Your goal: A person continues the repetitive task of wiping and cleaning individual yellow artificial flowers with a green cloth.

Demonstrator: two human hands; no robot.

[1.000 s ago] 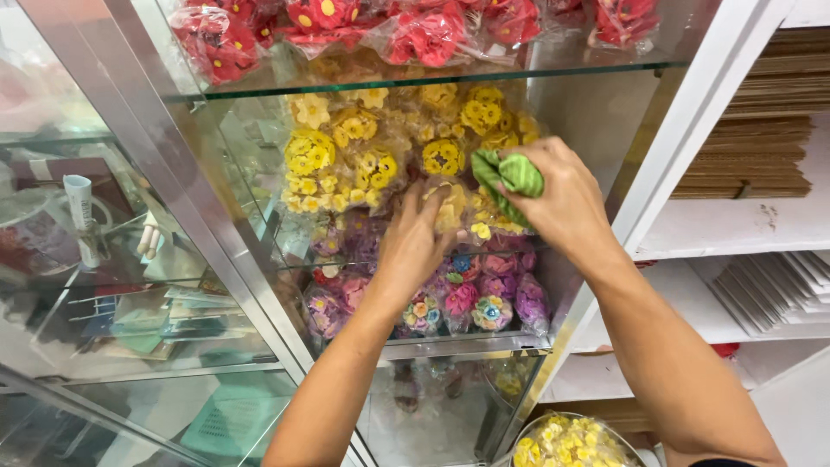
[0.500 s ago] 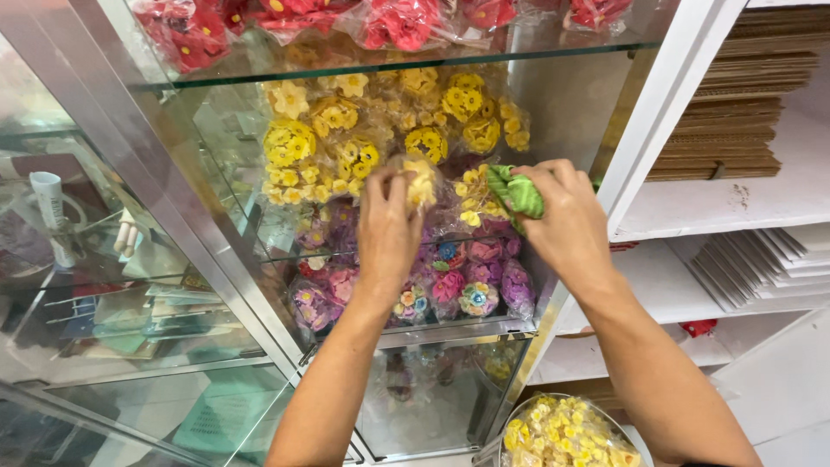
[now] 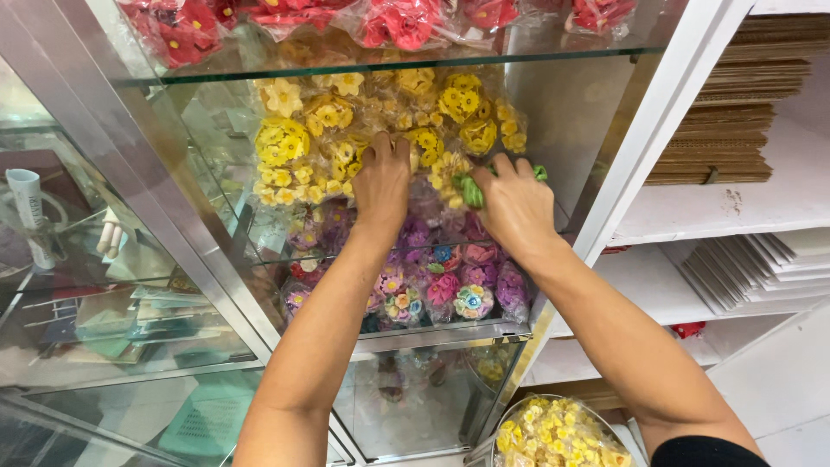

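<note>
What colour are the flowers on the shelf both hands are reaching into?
Yellow flowers, bagged in clear plastic; the head view shows them.

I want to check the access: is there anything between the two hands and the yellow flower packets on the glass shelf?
Nothing visible. The left hand and the right hand, which holds a green piece, already rest on the yellow flower packets.
</note>
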